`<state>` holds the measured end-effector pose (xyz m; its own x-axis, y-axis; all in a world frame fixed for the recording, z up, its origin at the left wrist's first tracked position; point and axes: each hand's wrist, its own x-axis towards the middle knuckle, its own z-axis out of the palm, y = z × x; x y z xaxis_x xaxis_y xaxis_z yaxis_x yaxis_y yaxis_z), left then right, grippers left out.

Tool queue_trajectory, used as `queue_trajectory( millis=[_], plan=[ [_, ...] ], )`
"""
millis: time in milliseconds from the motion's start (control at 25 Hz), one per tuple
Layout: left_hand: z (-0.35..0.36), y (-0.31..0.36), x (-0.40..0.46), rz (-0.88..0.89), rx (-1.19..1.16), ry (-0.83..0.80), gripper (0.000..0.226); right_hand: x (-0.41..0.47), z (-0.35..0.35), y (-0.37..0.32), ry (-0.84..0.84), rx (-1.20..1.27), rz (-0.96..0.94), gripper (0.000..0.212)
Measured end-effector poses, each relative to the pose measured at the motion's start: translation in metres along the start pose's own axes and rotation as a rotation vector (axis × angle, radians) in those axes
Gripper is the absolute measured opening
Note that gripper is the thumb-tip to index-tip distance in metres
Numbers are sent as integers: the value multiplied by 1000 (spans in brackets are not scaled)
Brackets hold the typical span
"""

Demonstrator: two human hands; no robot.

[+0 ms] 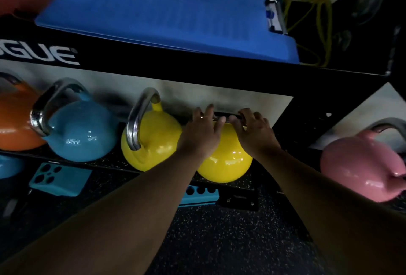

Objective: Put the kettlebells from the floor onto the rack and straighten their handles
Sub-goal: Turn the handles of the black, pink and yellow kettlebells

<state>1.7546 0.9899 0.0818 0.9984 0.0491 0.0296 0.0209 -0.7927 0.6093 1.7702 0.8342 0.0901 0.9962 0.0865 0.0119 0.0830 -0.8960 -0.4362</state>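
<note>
A yellow kettlebell (228, 164) sits on the lower shelf of the black rack (241, 76), at the right end of the row. My left hand (202, 131) and my right hand (254, 131) both grip its steel handle, which is mostly hidden under my fingers. Left of it stand a second yellow kettlebell (153, 140) with its handle turned edge-on, a blue kettlebell (81, 131) with its handle angled, and an orange kettlebell (15, 120) at the frame's left edge. A pink kettlebell (362, 164) sits in the rack's adjoining bay to the right.
A blue mat (167, 10) lies on the upper shelf beside a yellow cord (320, 21). Teal blocks (59, 178) with holes lie below the shelf. The speckled black floor (219, 241) spreads under my arms. Another blue kettlebell (8, 167) shows at lower left.
</note>
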Motion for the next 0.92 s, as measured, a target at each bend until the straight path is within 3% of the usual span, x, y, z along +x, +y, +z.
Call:
queue_trajectory(
  millis=[120,240,360,480,600,760,920],
  plan=[
    [23,8,0,-148,-220,-6,58,3,3,1,-3,124,31,47],
    [28,9,17,-108,-197,-27,52,0,5,-8,19,195,120,44],
    [11,1,34,-146,-429,-111,66,-13,10,-13,-15,216,186,43],
    [21,10,16,-290,-601,-77,76,-16,-5,2,-81,521,257,40],
    [38,20,11,-354,-728,4,64,-19,-5,-1,-111,742,295,44],
    [30,21,38,-275,-598,-99,57,-45,21,-13,46,901,298,41],
    [42,22,25,-174,-610,-149,58,-46,19,-1,10,1047,251,34]
  ],
)
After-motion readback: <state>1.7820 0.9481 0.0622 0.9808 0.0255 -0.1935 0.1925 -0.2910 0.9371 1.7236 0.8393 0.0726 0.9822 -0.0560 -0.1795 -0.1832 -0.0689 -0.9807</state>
